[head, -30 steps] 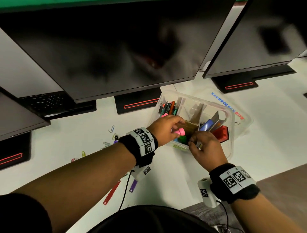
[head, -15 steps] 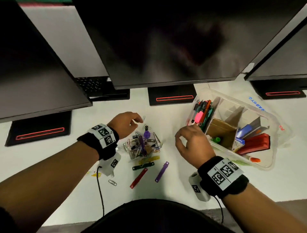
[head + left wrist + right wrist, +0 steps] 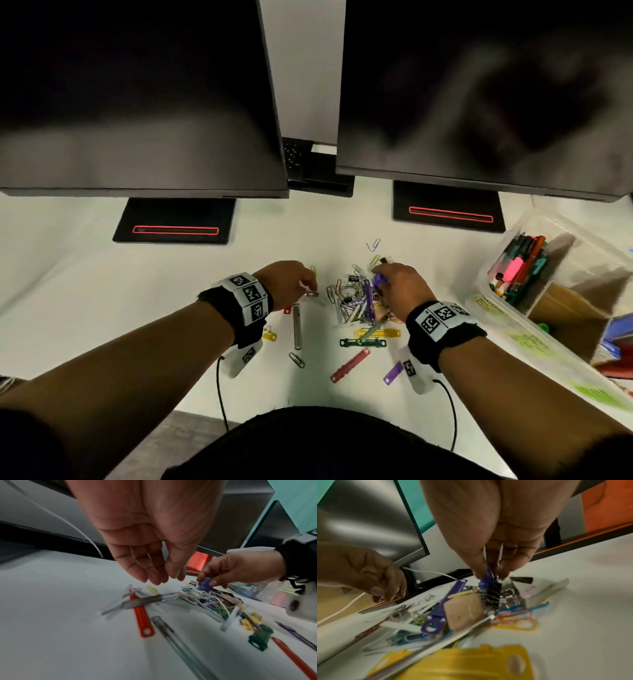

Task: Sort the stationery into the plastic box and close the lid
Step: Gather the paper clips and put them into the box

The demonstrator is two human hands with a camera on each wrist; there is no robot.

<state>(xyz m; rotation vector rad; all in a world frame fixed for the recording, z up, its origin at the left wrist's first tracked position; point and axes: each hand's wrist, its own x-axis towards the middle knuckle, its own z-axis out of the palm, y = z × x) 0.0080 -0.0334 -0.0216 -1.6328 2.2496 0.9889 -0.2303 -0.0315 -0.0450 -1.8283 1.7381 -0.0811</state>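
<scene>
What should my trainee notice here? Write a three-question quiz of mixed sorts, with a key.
1. True or false: the plastic box has its lid shut.
2. The right hand pinches: A) a purple piece; B) a red strip; C) a pen.
3. On which side of the clip pile, from the person's view, does the box stand?

Key: 1 false; 2 A; 3 right.

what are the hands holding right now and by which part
The right hand pinches a small purple clip by its top end, above the pile. The left hand appears to hold nothing; its fingertips hover over the strips.
</scene>
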